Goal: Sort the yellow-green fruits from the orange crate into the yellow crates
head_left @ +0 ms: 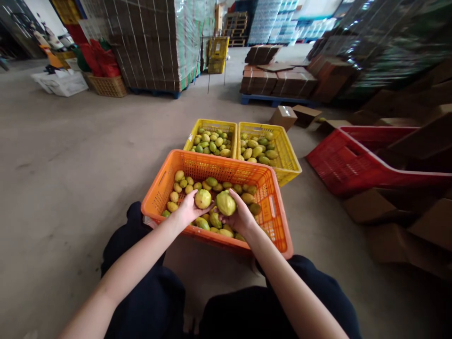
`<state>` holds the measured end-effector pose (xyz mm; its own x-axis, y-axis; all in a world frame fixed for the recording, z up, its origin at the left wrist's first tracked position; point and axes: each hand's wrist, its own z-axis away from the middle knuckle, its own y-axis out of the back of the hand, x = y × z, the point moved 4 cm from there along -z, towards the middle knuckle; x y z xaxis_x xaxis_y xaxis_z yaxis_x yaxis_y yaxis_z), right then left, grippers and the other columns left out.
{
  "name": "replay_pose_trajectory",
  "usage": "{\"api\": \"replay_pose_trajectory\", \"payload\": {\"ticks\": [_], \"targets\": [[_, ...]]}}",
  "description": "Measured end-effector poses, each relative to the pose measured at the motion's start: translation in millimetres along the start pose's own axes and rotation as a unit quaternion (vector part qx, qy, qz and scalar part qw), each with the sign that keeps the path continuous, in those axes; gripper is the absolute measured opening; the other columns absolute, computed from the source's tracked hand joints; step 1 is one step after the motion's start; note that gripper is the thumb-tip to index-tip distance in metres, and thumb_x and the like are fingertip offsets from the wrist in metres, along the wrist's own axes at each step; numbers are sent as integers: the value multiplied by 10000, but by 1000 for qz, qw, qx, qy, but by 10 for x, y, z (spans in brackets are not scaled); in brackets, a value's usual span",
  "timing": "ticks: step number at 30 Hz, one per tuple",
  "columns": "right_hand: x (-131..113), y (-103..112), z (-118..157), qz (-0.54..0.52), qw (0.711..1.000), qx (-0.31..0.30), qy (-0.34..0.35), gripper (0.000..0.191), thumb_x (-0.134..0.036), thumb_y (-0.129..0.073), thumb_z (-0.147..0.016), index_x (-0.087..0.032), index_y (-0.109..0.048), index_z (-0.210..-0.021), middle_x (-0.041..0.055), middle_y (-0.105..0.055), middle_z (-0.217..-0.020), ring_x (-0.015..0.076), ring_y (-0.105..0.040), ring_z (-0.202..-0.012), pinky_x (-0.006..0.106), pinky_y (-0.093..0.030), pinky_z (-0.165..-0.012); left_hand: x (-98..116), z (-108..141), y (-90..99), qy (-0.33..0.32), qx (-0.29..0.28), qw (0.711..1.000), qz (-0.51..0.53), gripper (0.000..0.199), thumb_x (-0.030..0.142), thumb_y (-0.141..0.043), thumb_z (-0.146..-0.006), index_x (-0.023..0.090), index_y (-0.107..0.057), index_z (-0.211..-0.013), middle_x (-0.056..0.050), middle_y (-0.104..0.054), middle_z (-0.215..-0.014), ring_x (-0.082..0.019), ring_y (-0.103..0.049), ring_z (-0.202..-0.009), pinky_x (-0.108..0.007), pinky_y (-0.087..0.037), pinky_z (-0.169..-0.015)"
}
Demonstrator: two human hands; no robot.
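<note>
Over an orange crate (212, 162), my left hand (188, 209) holds a small round yellow-green fruit (203, 199). My right hand (242, 215) is wrapped round a larger, bumpy yellow-green fruit (226, 203), close beside the first one. The two fruits do not touch. Below them, several yellow and green fruits (203, 223) lie spread in the orange crate. Just behind it stand a left yellow crate (216, 123) and a right yellow crate (291, 162), both with similar fruits inside.
At the right stands a red crate (330, 162) with cardboard in it and open cardboard boxes (370, 205) around it. Farther back are a blue pallet with flat cartons (259, 81), a small box (283, 117), a wrapped stack (146, 47) and a wicker basket (109, 86).
</note>
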<state>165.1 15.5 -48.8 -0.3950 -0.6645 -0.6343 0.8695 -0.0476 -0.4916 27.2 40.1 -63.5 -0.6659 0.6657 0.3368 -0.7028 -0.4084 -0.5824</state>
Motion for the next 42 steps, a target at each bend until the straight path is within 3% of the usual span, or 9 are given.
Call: {"api": "replay_pose_trajectory", "payload": {"ticks": [3, 9, 14, 17, 20, 25, 30, 37, 42], "targets": [[6, 12, -7, 3, 1000, 8, -5, 502, -525, -331, -958, -134, -646, -951, 79, -686, -576, 142, -581, -374, 208, -432, -354, -11, -1, 1, -6, 5, 1000, 9, 339, 341, -436, -968, 117, -511, -1212, -138, -676, -985, -209, -687, -807, -300, -597, -641], [15, 27, -10, -10, 1000, 12, 4, 406, -507, -411, -933, -166, -630, -925, 56, -672, -557, 148, -578, -373, 214, -436, -332, 66, 110, -59, -54, -35, 998, 20, 220, 299, -540, -876, 143, -574, -1029, -91, -680, -828, -221, -694, -771, -327, -599, -652], [39, 27, -30, -23, 998, 26, 44, 177, -344, -644, -797, -187, -599, -865, 51, -698, -680, 168, -634, -504, 266, -540, -430, 79, 185, -120, -35, -80, 994, 62, 205, 337, -581, -845, 139, -607, -889, -59, -677, -756, -173, -678, -676, -266, -570, -568], [22, 1, -11, -19, 994, 32, 102, 251, -220, -737, -663, -216, -586, -863, 5, -694, -758, 182, -664, -618, 318, -592, -533, 107, 174, -133, -85, -67, 993, 39, 201, 324, -558, -854, 149, -583, -759, -32, -647, -672, -150, -652, -603, -258, -552, -557], [12, -38, 24, -25, 993, 21, 117, 286, -250, -766, -631, -220, -603, -864, -9, -691, -770, 183, -661, -641, 317, -581, -540, 134, 130, -133, -152, -58, 987, -15, 224, 267, -494, -845, 147, -573, -673, -38, -642, -645, -163, -667, -629, -266, -548, -601], [-2, -83, 53, -92, 990, -23, 103, 325, -524, -584, -793, -203, -634, -779, 53, -702, -705, 238, -682, -700, 342, -557, -566, 162, 148, -176, -302, -149, 929, -156, 222, 298, -518, -777, 150, -632, -658, -64, -698, -741, -186, -678, -687, -259, -515, -629], [-66, -96, 92, -84, 979, -24, 184, 252, -430, -600, -716, -191, -639, -649, 77, -698, -687, 255, -676, -734, 337, -548, -598, 147, 311, -209, -422, -176, 856, -242, 232, 313, -530, -748, 156, -697, -716, -80, -719, -803, -201, -664, -713, -269, -487, -663], [-131, -126, 193, -27, 961, 21, 275, 210, -411, -569, -696, -223, -619, -616, 50, -702, -759, 257, -667, -836, 338, -549, -688, 76, 355, -215, -338, -182, 896, -222, 175, 244, -557, -718, 159, -709, -724, -89, -731, -858, -256, -667, -901, -285, -485, -760], [-120, -93, 173, 5, 958, 49, 283, 230, -436, -554, -704, -226, -635, -659, 54, -702, -776, 267, -663, -880, 345, -550, -716, 91, 339, -210, -342, -193, 888, -239, 158, 236, -563, -728, 176, -705, -695, -64, -726, -809, -240, -651, -921, -263, -466, -777]]}}
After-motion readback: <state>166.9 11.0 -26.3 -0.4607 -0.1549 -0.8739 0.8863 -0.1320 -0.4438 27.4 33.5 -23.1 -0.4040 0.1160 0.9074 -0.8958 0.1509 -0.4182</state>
